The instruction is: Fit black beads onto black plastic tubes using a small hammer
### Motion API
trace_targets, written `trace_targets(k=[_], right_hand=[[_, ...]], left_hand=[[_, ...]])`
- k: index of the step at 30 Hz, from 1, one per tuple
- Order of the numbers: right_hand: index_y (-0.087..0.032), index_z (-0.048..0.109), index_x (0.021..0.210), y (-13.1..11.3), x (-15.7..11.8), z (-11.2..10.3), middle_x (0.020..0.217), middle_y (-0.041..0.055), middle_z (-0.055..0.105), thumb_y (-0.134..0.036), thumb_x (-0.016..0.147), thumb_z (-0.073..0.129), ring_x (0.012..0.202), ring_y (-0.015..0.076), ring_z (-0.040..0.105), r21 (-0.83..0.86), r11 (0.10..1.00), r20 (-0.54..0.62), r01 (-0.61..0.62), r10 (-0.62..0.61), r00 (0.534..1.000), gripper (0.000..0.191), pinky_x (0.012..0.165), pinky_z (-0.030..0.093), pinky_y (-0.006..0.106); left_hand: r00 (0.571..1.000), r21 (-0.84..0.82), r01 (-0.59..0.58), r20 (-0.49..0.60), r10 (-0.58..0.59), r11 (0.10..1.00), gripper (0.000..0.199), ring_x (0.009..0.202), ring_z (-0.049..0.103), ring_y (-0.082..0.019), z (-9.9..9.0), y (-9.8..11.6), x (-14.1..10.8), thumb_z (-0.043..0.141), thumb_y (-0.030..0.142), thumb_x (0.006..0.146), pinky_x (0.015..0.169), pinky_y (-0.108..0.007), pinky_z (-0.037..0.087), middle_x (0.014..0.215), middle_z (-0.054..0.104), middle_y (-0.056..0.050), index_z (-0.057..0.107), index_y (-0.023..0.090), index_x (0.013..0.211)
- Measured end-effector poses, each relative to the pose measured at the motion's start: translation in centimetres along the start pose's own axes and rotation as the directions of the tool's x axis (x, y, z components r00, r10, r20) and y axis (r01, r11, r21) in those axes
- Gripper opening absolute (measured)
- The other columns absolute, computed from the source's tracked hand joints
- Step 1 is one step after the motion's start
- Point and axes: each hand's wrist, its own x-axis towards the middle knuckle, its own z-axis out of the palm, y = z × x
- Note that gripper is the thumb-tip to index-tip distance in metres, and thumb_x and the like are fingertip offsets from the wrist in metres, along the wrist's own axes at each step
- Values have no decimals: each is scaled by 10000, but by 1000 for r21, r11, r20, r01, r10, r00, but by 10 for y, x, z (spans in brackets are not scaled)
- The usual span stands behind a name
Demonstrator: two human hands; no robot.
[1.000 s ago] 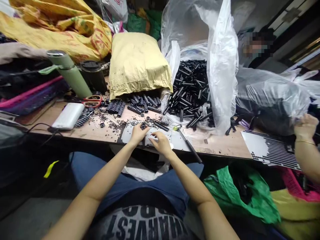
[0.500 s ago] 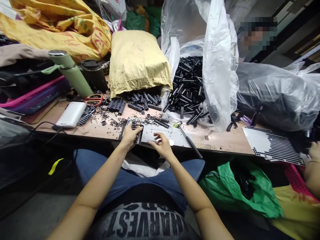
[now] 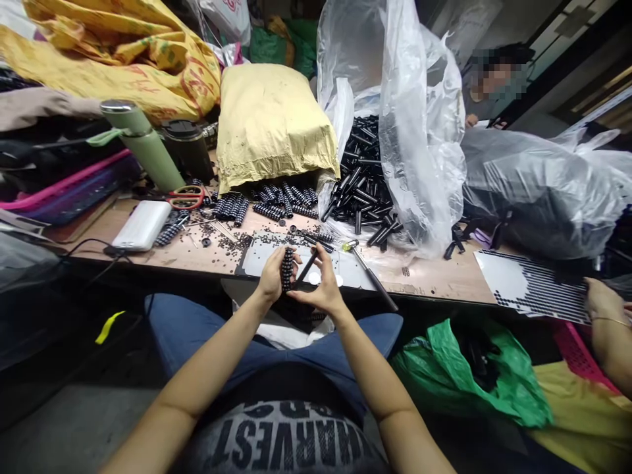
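Note:
Over the table's front edge, my left hand (image 3: 270, 276) is closed around a black cylinder dotted with rows of pale marks (image 3: 287, 268), which stands nearly upright. Close beside it, my right hand (image 3: 326, 282) holds a plain dark tube (image 3: 307, 267) between thumb and fingers. That tube slants, its lower end near the dotted cylinder; whether the two touch is unclear. Beneath and behind both hands lies a grey plate (image 3: 261, 253) sprinkled with small black bits. A slim-handled tool with a yellow-green head (image 3: 371, 275) rests to the right of my right hand.
More dotted cylinders (image 3: 232, 209) lie before a yellow sack (image 3: 276, 125). A clear plastic bag (image 3: 419, 131) holds many black tubes (image 3: 360, 184). Red-handled scissors (image 3: 186, 197), a white box (image 3: 142, 226) and a green flask (image 3: 153, 151) stand left. A co-worker's hand (image 3: 605, 306) touches a striped sheet (image 3: 538, 286).
My right hand, empty before, has closed on the dark tube that stood by my left hand. The left hand has shifted right and turned, showing the dotted cylinder. The co-worker's hand has reached the sheet.

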Motion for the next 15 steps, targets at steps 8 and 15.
trace_targets(k=[8, 15], right_hand=[[-136, 153, 1493, 42, 4, -33, 1490, 214, 296, -432, 602, 793, 1411, 353, 235, -512, 817, 30, -267, 327, 944, 1136, 1139, 251, 534], [-89, 273, 1449, 45, -1, -37, 1431, 249, 381, -643, 605, 720, 1312, 408, 357, -653, 681, 36, -331, 465, 884, 1104, 1066, 287, 551]], left_hand=[[858, 894, -423, 343, 383, 147, 298, 954, 572, -246, -33, -26, 40, 494, 363, 914, 812, -350, 469, 979, 646, -119, 644, 177, 1092], [860, 836, -448, 500, 104, -317, 356, 940, 568, -287, -27, -39, 43, 439, 284, 927, 792, -382, 458, 985, 629, -158, 579, 154, 1227]])
